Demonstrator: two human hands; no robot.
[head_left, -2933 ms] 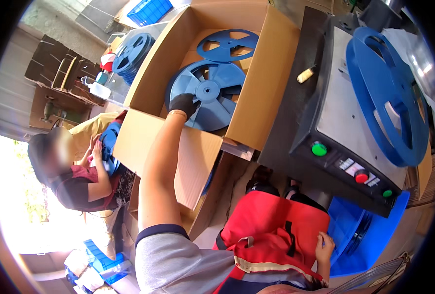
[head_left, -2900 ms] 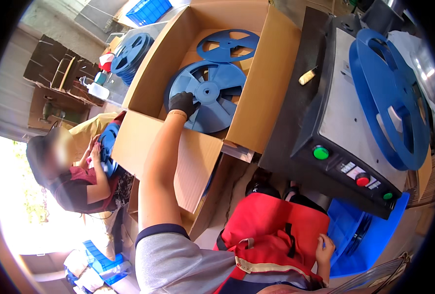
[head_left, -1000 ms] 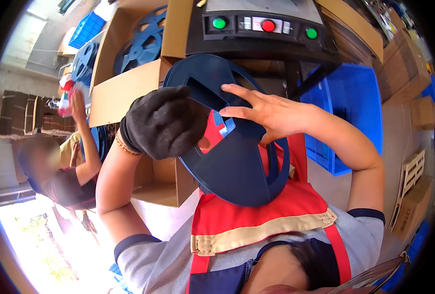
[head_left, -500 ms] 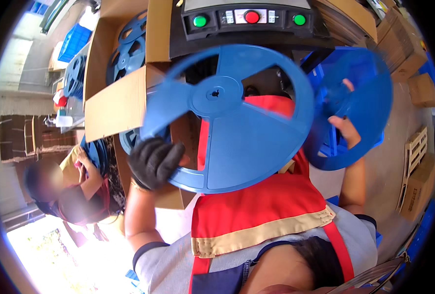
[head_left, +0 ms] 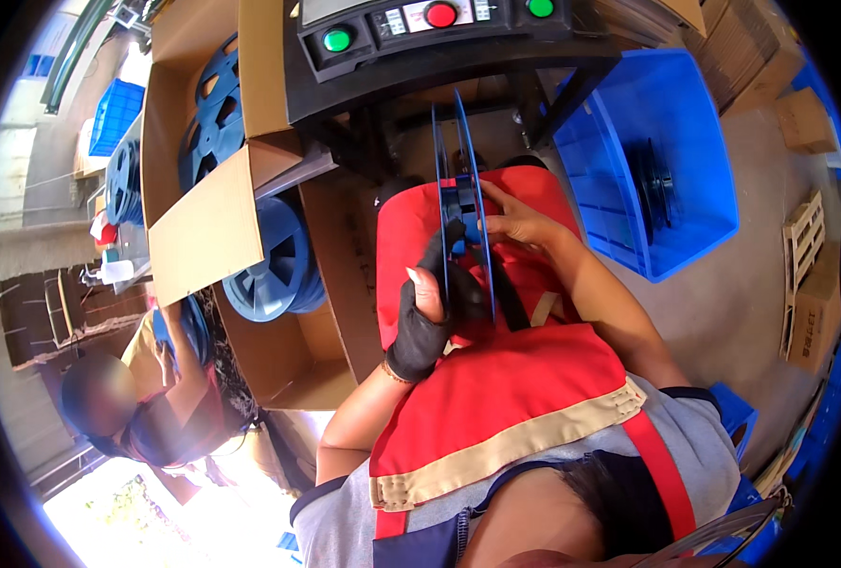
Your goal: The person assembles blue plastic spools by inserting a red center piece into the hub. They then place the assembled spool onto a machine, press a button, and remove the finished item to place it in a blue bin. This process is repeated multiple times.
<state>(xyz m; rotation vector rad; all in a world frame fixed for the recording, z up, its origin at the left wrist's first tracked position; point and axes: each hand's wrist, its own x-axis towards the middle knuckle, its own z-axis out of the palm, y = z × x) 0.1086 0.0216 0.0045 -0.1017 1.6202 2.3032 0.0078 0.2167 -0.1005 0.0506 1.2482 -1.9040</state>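
A blue plastic reel [head_left: 462, 180] stands edge-on and upright on my red apron [head_left: 496, 379], over my lap. My left hand [head_left: 428, 305], in a black fingerless glove, grips the reel's left flange near the hub. My bare right hand [head_left: 518, 222] presses on the right side at the hub. Both hands hold the same reel between them.
A black machine with green and red buttons [head_left: 439, 28] is right ahead. An open cardboard box [head_left: 203, 227] with blue reels [head_left: 274, 265] stands at left. A blue bin [head_left: 657, 161] holding a dark reel sits at right. Another person [head_left: 146, 417] crouches at lower left.
The reel has turned from flat-on to edge-on and come down onto my lap. My right hand has moved from the far side to the hub.
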